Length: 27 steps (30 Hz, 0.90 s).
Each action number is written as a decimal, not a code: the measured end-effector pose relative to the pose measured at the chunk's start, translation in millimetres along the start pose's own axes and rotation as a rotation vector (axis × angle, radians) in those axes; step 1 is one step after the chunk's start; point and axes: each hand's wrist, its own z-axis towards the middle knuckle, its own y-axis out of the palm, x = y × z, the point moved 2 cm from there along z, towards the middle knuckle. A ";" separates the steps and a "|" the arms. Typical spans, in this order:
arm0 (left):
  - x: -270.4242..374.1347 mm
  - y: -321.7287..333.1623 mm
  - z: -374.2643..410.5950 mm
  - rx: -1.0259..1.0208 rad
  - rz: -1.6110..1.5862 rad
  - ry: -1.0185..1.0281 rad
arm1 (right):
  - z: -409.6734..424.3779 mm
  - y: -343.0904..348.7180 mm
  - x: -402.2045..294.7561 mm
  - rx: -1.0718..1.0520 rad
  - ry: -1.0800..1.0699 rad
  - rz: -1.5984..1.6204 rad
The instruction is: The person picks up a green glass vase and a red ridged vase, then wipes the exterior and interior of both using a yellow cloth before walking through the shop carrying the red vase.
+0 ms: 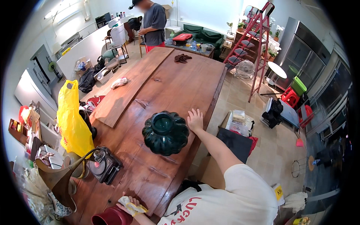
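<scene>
A dark green ribbed glass vase, squat like a pumpkin with a wide round mouth, stands on the wooden table. My right hand lies palm down near the table's right edge, fingers spread, just beside the vase and holding nothing. Low in the view, my left hand holds a white and yellow cloth. Beneath that hand is a dark red glossy vessel, its opening facing left and its lower part cut off by the view's edge.
An old gramophone-like device with a horn, a yellow plastic bag and a loose plank occupy the table's left side. A brown cloth lies at the far end, where another person stands. Boxes sit right of the table; a red stepladder stands beyond.
</scene>
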 end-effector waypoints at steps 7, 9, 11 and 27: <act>-0.2 -2.8 -2.8 0.042 -0.042 -0.012 | -1.6 -3.4 -0.5 0.004 0.006 -0.005; 0.0 -3.0 -4.0 0.044 -0.043 -0.012 | -1.2 -2.1 -2.2 0.001 -0.001 -0.009; -0.7 -2.4 -2.3 0.024 -0.043 -0.014 | -0.5 -4.0 -0.9 -0.003 -0.002 -0.013; -5.2 20.9 -1.8 0.148 -0.064 -0.048 | 9.6 -21.0 -1.4 -0.047 -0.139 0.031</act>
